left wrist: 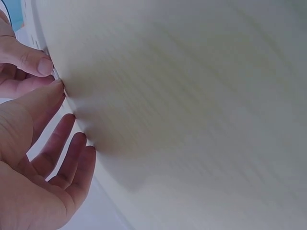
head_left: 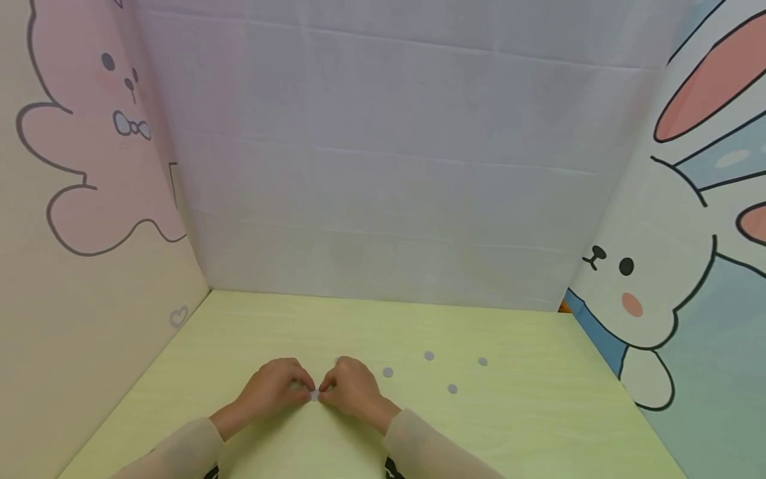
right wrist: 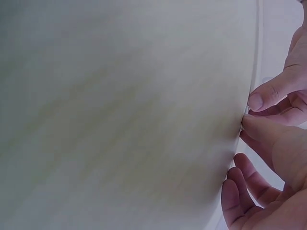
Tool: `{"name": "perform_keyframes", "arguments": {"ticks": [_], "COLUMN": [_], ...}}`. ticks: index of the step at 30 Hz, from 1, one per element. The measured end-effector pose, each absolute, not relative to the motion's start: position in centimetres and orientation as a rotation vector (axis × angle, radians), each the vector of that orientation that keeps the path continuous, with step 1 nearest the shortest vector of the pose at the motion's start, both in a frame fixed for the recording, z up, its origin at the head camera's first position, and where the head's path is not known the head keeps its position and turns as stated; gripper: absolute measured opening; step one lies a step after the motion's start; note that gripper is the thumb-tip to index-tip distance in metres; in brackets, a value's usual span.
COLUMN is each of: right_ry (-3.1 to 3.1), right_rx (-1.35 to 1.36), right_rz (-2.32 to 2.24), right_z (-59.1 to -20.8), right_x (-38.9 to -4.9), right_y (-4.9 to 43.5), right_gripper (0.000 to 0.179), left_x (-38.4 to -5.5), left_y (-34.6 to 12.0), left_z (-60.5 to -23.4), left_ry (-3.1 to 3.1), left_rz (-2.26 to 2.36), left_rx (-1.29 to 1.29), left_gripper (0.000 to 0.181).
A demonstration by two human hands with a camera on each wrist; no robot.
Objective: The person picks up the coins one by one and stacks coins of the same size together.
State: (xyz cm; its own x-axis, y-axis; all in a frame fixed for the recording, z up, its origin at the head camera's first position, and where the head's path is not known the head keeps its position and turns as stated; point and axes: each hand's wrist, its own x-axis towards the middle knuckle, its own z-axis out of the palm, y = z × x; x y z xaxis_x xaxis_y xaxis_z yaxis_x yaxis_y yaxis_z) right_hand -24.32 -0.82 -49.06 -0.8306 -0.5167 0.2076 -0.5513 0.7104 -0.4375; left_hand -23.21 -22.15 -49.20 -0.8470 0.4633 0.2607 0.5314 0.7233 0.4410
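Between the fingertips of both hands, low over the table, is a small flat grey disc (head_left: 314, 396). My left hand (head_left: 278, 386) pinches its left edge with thumb and index finger. From the opposite side, my right hand (head_left: 353, 390) pinches the right edge in the same way. In the left wrist view the left hand (left wrist: 33, 153) has its other fingertips down at the tabletop, spread apart. The right wrist view has the right hand (right wrist: 268, 177) with its fingertips down likewise; the disc is mostly hidden by fingers there.
Several matching grey discs, such as one (head_left: 388, 372) and another (head_left: 483, 362), lie flat and scattered to the right on the pale yellow-green table (head_left: 509, 432). One more peeks out behind the right hand. A white sheet (head_left: 389, 166) backs the table, with cartoon-printed panels (head_left: 652, 279) at both sides.
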Motion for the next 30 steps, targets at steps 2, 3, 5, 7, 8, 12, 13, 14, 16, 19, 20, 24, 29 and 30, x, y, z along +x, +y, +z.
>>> {"name": "perform_keyframes", "arguments": {"ticks": [2,3,5,7,8,12,13,14,16,19,20,24,29,30], "right_ry": [-2.836,-2.833,-2.834,-2.840,-2.842,-2.836,-2.832,-2.827,-2.828,-2.826,-2.826,-2.830,-2.835,-2.833], "right_rx": [0.901,0.909,0.918,0.922,0.924,0.920,0.920,0.923,0.925,0.939,0.942,0.946,0.952,0.957], "right_rz": [0.753,0.744,0.745,0.739,0.742,0.760,0.765,0.771,0.786,0.793,0.791,0.798,0.814,0.814], "right_z": [-49.1,-49.1,-49.1,-49.1,-49.1,-49.0,-49.0,-49.0,-49.0,-48.9,-49.0,-49.0,-49.2,-49.2], "right_x": [-24.2,-24.2,-24.0,-23.9,-23.8,-23.5,-23.5,-23.4,-23.2,-23.1,-23.0,-22.9,-22.9,-22.9], "right_y": [-0.6,-0.6,-0.4,-0.2,-0.1,0.2,0.3,0.4,0.5,0.7,0.7,0.8,0.8,0.8], "right_gripper": [0.006,0.006,0.006,0.006,0.006,0.007,0.007,0.007,0.008,0.008,0.007,0.007,0.007,0.007], "left_x": [-23.1,-23.0,-22.9,-22.9,-22.8,-22.6,-22.5,-22.4,-22.2,-21.9,-21.8,-21.5,-21.4,-21.4], "left_y": [-22.0,-21.9,-21.8,-21.6,-21.5,-21.2,-21.1,-21.1,-20.9,-20.8,-20.7,-20.6,-20.5,-20.5], "left_z": [-49.2,-49.2,-49.3,-49.3,-49.4,-49.3,-49.3,-49.3,-49.2,-49.1,-49.1,-49.0,-49.1,-49.1], "left_ry": [-2.794,-2.793,-2.793,-2.793,-2.795,-2.800,-2.801,-2.801,-2.799,-2.794,-2.796,-2.805,-2.815,-2.815], "left_rz": [-0.774,-0.771,-0.767,-0.763,-0.762,-0.761,-0.761,-0.760,-0.759,-0.760,-0.757,-0.757,-0.754,-0.750], "left_rx": [-0.817,-0.818,-0.822,-0.822,-0.819,-0.804,-0.798,-0.797,-0.792,-0.795,-0.793,-0.785,-0.782,-0.782], "left_gripper": [0.011,0.011,0.011,0.012,0.012,0.013,0.013,0.013,0.013,0.013,0.013,0.013,0.012,0.012]}}
